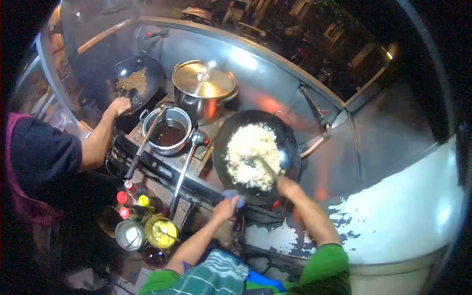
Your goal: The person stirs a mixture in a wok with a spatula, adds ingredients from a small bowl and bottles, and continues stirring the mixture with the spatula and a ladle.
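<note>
A dark wok [290, 142] holds a heap of pale fried rice [253, 142]. My right hand [287, 189] is closed round the handle of a spatula [267, 168], whose blade is buried in the rice. At the wok's near edge, my left hand [225, 209] grips a bluish-grey cloth [235, 197]; the wok's handle, if it is under the cloth, is hidden. Left of the wok lies a long-handled ladle [184, 172], its bowl resting up by the burner top.
A lidded steel pot [204, 86] and a pot of dark liquid [169, 135] stand left of the wok. A co-worker's hand [120, 105] works at a second wok [147, 78]. Red- and yellow-capped bottles [129, 199] and a yellow tub [162, 231] sit at the lower left.
</note>
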A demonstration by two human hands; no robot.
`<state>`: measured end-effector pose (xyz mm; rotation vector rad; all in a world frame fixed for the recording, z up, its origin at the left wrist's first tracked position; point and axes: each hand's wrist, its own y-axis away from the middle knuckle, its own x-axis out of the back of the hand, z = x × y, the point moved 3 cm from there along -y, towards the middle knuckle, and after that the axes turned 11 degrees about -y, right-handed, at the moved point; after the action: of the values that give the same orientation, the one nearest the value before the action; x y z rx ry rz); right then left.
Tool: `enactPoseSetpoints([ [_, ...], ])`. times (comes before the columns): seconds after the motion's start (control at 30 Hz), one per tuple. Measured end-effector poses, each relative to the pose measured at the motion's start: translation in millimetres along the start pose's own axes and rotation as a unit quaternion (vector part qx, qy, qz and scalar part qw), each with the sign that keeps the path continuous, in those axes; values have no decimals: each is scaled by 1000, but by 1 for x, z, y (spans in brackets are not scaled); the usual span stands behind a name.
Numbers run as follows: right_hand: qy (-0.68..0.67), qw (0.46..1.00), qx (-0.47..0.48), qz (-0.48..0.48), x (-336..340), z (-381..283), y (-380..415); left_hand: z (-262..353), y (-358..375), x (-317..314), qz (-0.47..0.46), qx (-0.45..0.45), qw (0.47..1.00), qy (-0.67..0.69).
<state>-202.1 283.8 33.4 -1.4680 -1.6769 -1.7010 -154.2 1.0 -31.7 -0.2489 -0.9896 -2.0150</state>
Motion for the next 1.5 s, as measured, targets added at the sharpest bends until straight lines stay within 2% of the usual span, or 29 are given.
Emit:
enactPoseSetpoints([
  [0.07, 57, 996, 5, -65, 23, -39, 47, -12, -11, -12, 49, -1, 999, -19],
  [0.13, 124, 987, 6, -106, -1, -67, 115, -13, -14, -9, 62, 1, 998, -26],
  [0.17, 128, 986, 10, -105, -13, -63, 95, -12, -19, -11, 52, -15, 998, 13],
  [0.2, 64, 991, -12, -118, -38, -48, 58, -16, -20, -18, 39, -29, 998, 50],
  [0.23, -4, 991, -38, -132, -67, -32, 25, -24, -28, -27, 100, -54, 993, 6],
  [0.27, -56, 989, -86, -109, -56, -43, 33, -17, -17, -19, 98, -52, 994, 7],
  [0.3, -109, 982, -130, -79, -42, -58, 45, 2, -3, 2, 31, -65, 994, 87],
  [0.37, -70, 997, 13, -1, -77, 5, -26, -5, -9, -9, -34, -86, 973, 212],
  [0.4, -140, 989, 36, 27, -71, 4, -2, -28, -36, -35, -22, -115, 973, 199],
  [0.47, -275, 948, 124, 107, -79, 20, 34, -15, -1, -10, -24, -86, 983, 161],
  [0.5, -398, 912, 82, 63, -105, 31, 50, -9, 15, 2, -22, -76, 986, 148],
  [0.53, -511, 858, 41, 15, -133, 39, 63, -17, 27, 1, -29, -123, 979, 163],
  [0.57, -484, 873, 43, 50, -157, 35, 85, -29, 39, -1, -38, -166, 970, 175],
  [0.63, -460, 884, 44, 77, -165, 24, 123, -67, 58, -11, -83, -141, 966, 199],
  [0.73, -504, 860, 27, 73, -157, 19, 144, -96, 113, 4, -14, -146, 968, 203],
  [0.83, -307, 936, 60, 158, -162, 23, 157, -107, 147, 12, 9, -56, 954, 294],
  [0.87, -307, 937, 57, 158, -160, 30, 150, -95, 159, 18, 14, -40, 942, 332],
  [0.93, -303, 923, 189, 141, -136, 37, 125, -88, 164, 20, 30, -62, 935, 349],
  [1.0, -277, 949, 139, 54, -62, 6, 141, -104, 157, 20, 87, -62, 937, 333],
  [1.07, -135, 967, 214, -2, 10, -5, 139, -126, 146, 16, 57, -41, 954, 292],
  [1.1, -64, 973, 220, -14, 62, -34, 166, -116, 152, 22, 92, -48, 942, 318],
  [1.13, -74, 960, 260, -76, 85, -29, 155, -112, 157, 26, 131, -53, 928, 344],
  [1.17, -32, 954, 278, -110, 108, -35, 155, -116, 157, 28, 104, -53, 927, 355],
  [1.2, -39, 976, 125, -176, 131, -69, 186, -118, 156, 27, 105, -60, 927, 356],
  [1.27, -19, 960, 180, -212, 124, -78, 148, -121, 154, 23, 121, -46, 916, 380],
  [1.33, 44, 981, 142, -125, 96, -89, 100, -112, 160, 22, 92, -49, 918, 384],
  [1.4, 46, 968, 242, 46, 87, -78, 74, -101, 164, 25, 68, -56, 903, 421],
  [1.47, 194, 961, 197, -1, 125, -86, 92, -100, 171, 30, 63, -34, 909, 410],
  [1.5, 220, 941, 249, -60, 150, -96, 118, -102, 172, 32, 56, -49, 909, 411],
])
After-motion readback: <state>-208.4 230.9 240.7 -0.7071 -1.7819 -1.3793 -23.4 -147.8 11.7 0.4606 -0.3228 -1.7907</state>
